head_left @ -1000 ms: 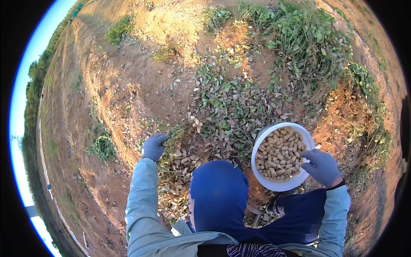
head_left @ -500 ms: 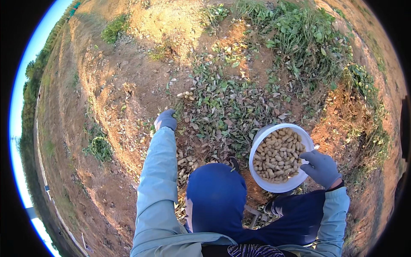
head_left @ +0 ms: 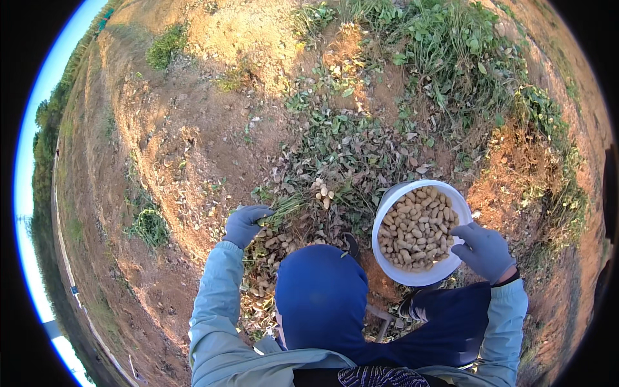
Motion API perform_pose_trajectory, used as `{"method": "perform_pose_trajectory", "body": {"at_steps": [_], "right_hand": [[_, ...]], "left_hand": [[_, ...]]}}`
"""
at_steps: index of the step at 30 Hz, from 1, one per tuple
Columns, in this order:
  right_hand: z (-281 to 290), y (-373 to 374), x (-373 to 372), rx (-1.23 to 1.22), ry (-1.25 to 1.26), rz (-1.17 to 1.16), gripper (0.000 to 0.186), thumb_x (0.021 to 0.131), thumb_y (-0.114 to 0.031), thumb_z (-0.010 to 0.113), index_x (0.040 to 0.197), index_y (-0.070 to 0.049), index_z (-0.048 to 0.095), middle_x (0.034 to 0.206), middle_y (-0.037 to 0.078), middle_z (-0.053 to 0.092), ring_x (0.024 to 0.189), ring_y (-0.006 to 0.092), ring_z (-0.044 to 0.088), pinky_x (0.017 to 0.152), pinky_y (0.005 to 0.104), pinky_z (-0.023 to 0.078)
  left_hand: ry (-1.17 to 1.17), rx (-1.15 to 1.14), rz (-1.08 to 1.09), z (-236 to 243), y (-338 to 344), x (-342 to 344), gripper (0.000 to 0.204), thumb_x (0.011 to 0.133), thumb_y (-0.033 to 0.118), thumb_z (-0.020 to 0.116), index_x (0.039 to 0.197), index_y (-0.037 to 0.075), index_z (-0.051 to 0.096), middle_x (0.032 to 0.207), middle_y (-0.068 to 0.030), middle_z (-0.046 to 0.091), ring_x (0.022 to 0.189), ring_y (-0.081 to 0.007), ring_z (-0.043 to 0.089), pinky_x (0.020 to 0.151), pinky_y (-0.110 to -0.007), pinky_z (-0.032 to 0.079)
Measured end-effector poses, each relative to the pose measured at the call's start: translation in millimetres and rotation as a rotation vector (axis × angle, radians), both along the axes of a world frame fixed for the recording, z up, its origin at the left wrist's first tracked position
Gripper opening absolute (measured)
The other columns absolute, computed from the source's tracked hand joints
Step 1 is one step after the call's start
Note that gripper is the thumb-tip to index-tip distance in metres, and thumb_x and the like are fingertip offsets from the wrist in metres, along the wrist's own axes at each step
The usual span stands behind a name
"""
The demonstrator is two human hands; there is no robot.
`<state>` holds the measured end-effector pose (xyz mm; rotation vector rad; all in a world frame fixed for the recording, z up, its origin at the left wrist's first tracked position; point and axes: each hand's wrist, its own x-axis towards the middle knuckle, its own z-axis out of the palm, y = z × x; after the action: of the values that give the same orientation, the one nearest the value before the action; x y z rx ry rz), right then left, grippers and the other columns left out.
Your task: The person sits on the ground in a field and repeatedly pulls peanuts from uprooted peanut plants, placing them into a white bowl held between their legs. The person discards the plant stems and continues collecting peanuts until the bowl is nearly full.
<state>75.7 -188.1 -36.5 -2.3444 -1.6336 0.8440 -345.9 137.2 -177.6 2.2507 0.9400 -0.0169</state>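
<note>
My left hand (head_left: 247, 224), in a grey glove, is closed round the green stems of a peanut plant (head_left: 288, 206). The plant lies out to the right, and a small cluster of pale pods (head_left: 322, 189) shows at its far end. Over the right rim of a white bucket (head_left: 379, 248) hangs my right hand (head_left: 482, 253), also gloved in grey. Its thumb and forefinger are curved but apart, with no object visible between them. Many unshelled peanuts (head_left: 416, 222) fill much of the bucket's visible inside.
Loose peanuts (head_left: 261, 277) lie on the ground left of my blue-covered knee (head_left: 322, 280). Leaf litter (head_left: 342, 155) spreads ahead, and a heap of pulled green plants (head_left: 458, 58) sits at the far right. Bare reddish soil (head_left: 148, 271) stretches to the left.
My left hand has drawn back toward me, and the plant with its pods has come nearer and to the right. My right hand remains at the bucket rim.
</note>
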Motion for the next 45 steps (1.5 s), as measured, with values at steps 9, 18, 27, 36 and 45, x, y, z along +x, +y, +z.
{"method": "perform_pose_trajectory", "body": {"at_steps": [9,18,27,36,45], "right_hand": [[-1.4,-0.2,-1.9,0.019,-0.003,-0.005,0.025,0.080,-0.027,0.065,0.101,-0.015,0.059,0.084,0.009,0.060,0.071,0.0301,0.061,0.063,0.0404,0.049],[-2.8,-6.5,1.1,-0.069,-0.021,0.000,0.027,0.080,-0.025,0.065,0.104,-0.016,0.059,0.084,0.010,0.060,0.072,0.0305,0.062,0.064,0.0413,0.049],[-2.9,-14.1,5.8,-0.099,0.008,-0.003,0.028,0.080,-0.025,0.065,0.105,-0.014,0.059,0.085,0.008,0.060,0.074,0.0289,0.062,0.065,0.0405,0.049],[-4.3,-35.5,10.9,-0.145,-0.024,-0.067,0.026,0.079,-0.025,0.065,0.102,-0.014,0.060,0.081,0.007,0.059,0.072,0.0285,0.061,0.063,0.0396,0.048],[-4.0,-25.5,9.3,-0.124,-0.009,-0.085,0.026,0.077,-0.020,0.066,0.102,-0.014,0.060,0.082,0.008,0.059,0.070,0.0291,0.061,0.062,0.0395,0.048]], "left_hand": [[-0.089,0.298,0.340,30.7,-42.6,-44.8,0.040,0.067,-0.005,0.066,0.103,0.014,0.068,0.107,-0.0102,0.065,0.100,-0.0268,0.061,0.085,-0.033,0.050],[0.716,0.470,0.123,57.6,-57.7,11.8,0.057,0.065,0.041,0.075,0.115,0.019,0.061,0.137,-0.0127,0.044,0.130,-0.0309,0.034,0.103,-0.049,0.029],[0.221,0.266,-0.432,-33.5,-57.9,146.4,0.016,0.087,0.029,0.055,0.097,0.018,0.062,0.095,-0.0013,0.061,0.095,-0.0230,0.058,0.077,-0.038,0.047],[0.126,-0.199,-0.483,-125.9,-71.6,230.7,0.030,0.089,0.019,0.052,0.119,0.014,0.055,0.130,-0.0051,0.052,0.112,-0.0273,0.054,0.095,-0.038,0.044],[0.547,0.042,-0.412,-137.8,-93.7,224.1,0.032,0.084,0.006,0.051,0.112,0.018,0.061,0.118,-0.0101,0.054,0.098,-0.0303,0.061,0.081,-0.042,0.050]]}}
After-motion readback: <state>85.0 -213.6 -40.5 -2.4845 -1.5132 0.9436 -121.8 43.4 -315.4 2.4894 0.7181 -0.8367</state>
